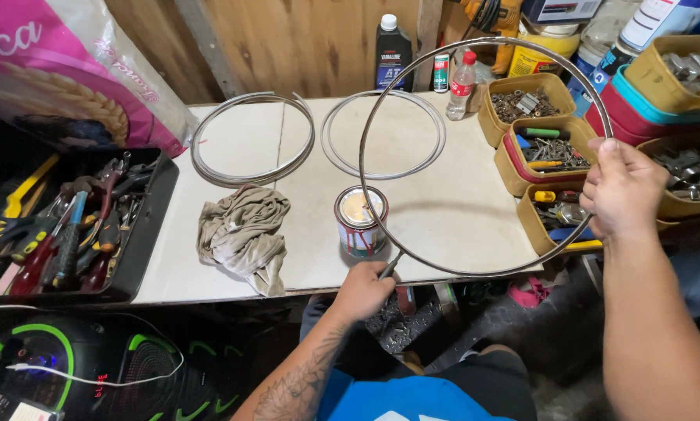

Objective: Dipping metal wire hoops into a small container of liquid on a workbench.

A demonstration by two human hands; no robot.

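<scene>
My right hand (621, 189) grips the right side of a large thin metal ring (412, 82), held up tilted over the white table (459, 210). My left hand (363, 291) holds a thin brush or rod (389, 266) whose tip meets the ring's lower edge near the table's front. Just behind that spot stands a small open tin can (360, 221) with a shiny lid. Two more metal rings (252, 139) (383, 134) lie flat at the back of the table. A crumpled grey rag (242, 234) lies left of the can.
A black tray of hand tools (73, 226) sits at left below a pink sack (61, 66). Yellow and red tubs of bolts and bits (548, 148) crowd the right. Bottles (393, 53) stand against the wooden wall. A speaker with green trim (93, 366) is below.
</scene>
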